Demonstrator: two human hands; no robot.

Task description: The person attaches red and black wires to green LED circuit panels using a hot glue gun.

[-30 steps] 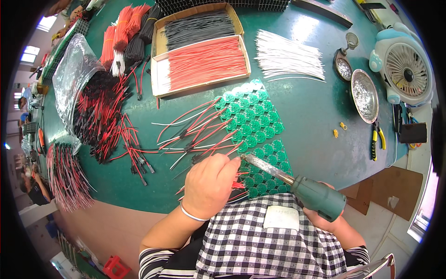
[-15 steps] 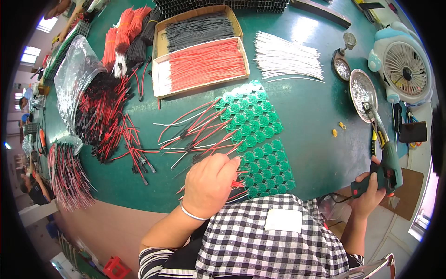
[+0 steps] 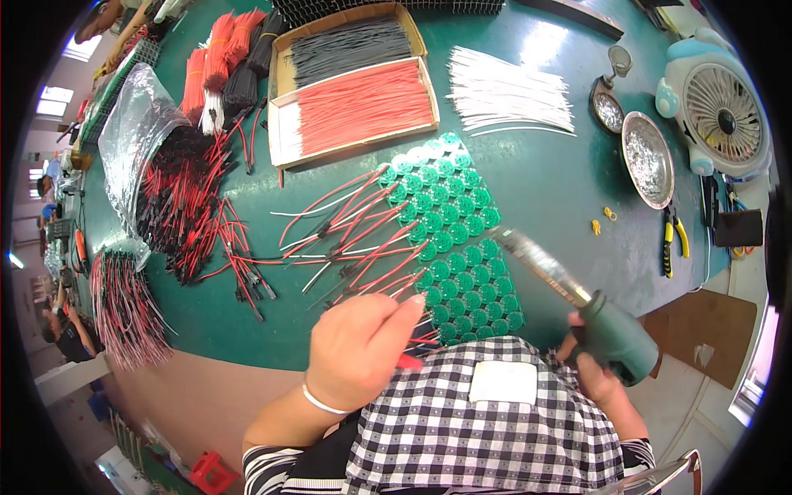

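My left hand point(image 3: 355, 351) is closed in a pinch at the left edge of the lower green circuit board panel point(image 3: 470, 290). Red wire ends point(image 3: 409, 361) show at its fingers; the rest of the grip is hidden. My right hand point(image 3: 596, 378) is wrapped round the dark green handle of a soldering iron point(image 3: 615, 338). The iron's metal barrel slants up and left, its tip just right of the panels. Red, white and black wires with black connectors point(image 3: 330, 235) fan leftward from the upper panel point(image 3: 441, 194). Both panels carry rows of round boards.
Boxes of red wires point(image 3: 363, 107) and black wires point(image 3: 351, 54) lie at the back, with white wires point(image 3: 507, 91) beside them. A metal dish of solder point(image 3: 648, 161), yellow-handled pliers point(image 3: 672, 239) and a fan point(image 3: 718, 111) stand right. A plastic bag of wired connectors point(image 3: 177, 202) lies left.
My right hand has brought the soldering iron left from the metal dish to beside the panels. My left hand has shifted slightly left and down, still pinched.
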